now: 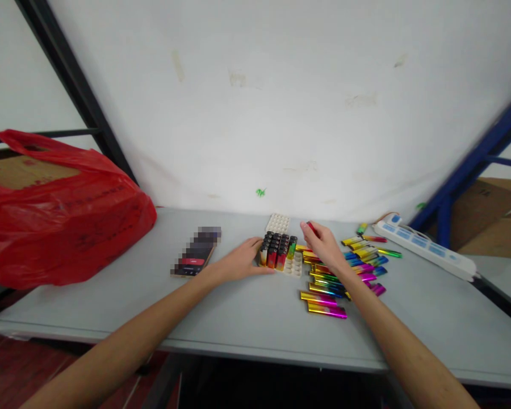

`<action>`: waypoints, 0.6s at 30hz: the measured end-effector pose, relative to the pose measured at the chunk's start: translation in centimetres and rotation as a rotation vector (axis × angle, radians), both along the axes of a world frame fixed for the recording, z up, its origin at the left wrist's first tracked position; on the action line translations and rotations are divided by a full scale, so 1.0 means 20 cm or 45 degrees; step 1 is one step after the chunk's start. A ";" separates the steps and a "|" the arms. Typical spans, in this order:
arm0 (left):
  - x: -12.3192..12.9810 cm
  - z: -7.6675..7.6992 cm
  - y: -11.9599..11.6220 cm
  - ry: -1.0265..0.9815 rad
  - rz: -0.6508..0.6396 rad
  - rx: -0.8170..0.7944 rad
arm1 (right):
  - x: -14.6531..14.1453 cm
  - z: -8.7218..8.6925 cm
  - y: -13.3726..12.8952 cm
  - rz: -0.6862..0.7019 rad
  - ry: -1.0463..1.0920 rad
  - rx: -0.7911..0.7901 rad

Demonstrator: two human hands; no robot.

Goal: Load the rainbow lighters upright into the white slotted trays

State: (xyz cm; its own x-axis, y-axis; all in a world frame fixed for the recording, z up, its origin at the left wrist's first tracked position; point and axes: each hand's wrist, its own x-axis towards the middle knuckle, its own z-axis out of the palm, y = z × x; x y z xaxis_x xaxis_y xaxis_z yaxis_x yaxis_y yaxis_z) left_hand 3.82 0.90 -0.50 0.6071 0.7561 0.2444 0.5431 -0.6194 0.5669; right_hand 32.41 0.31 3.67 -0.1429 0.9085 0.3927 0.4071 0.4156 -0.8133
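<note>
A pale grey table (230,307) against a scuffed white wall (281,125), with a black frame (68,68) on the left, and a blue frame (472,156) and a cardboard box (485,216) on the right. Farthest left, a red plastic bag (76,213), then a phone (196,247) lying flat; on the right, a white power strip (426,250). In the middle, a white dimpled tray (296,264), with black-topped lighters (272,258) packed upright on its left part, long axes vertical, black ends up; just beyond, a second dimpled tray (278,222). Left hand (241,261) spread wide around the left side of the lighters, fingers far, thumb near; firm contact hard to tell. Right hand (323,244) raised to the right of the lighters, pinching a small red item (310,226), mostly hidden, the visible part sloping from far left to near right. To the right of the tray, loose shiny coloured pieces (319,298), lying flat, long axes mostly left to right, many with yellow ends leftward and magenta or blue ends rightward
</note>
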 end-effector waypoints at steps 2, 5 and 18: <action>0.00 0.00 0.00 0.008 -0.009 -0.020 | -0.01 0.00 -0.01 -0.126 -0.070 0.061; 0.00 0.01 0.00 0.011 -0.008 -0.033 | -0.03 0.01 -0.03 -0.202 -0.121 0.111; 0.00 0.03 -0.02 0.017 -0.003 -0.041 | -0.05 0.02 -0.04 -0.225 -0.156 0.210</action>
